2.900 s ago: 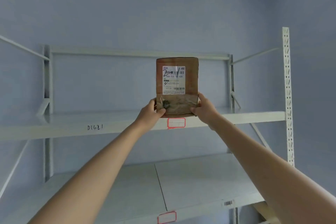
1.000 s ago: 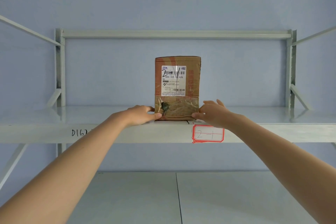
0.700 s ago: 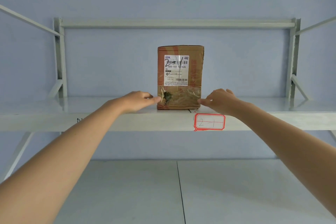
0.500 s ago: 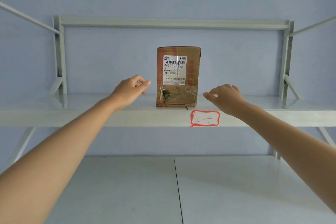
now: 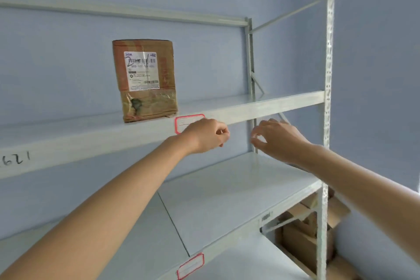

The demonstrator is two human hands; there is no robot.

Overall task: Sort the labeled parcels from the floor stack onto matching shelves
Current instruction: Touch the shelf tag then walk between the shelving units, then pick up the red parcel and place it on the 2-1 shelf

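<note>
A brown cardboard parcel (image 5: 145, 79) with a white shipping label stands upright on the upper shelf (image 5: 261, 104), just left of a red-bordered tag (image 5: 181, 124) on the shelf's front edge. My left hand (image 5: 206, 135) hangs below and right of the parcel, fingers loosely curled, holding nothing, partly covering the tag. My right hand (image 5: 277, 140) is further right at the same height, fingers apart and empty. Neither hand touches the parcel.
A lower shelf (image 5: 227, 193) carries another red-bordered tag (image 5: 191, 266) on its front edge. A perforated upright post (image 5: 328, 75) bounds the rack on the right. Several cardboard boxes (image 5: 306, 229) lie low at the bottom right. Handwritten digits (image 5: 16, 159) mark the upper shelf's edge at left.
Both hands let go of the parcel and dropped away to the lower right. The parcel stays standing on the upper shelf. My view has swung right and down.
</note>
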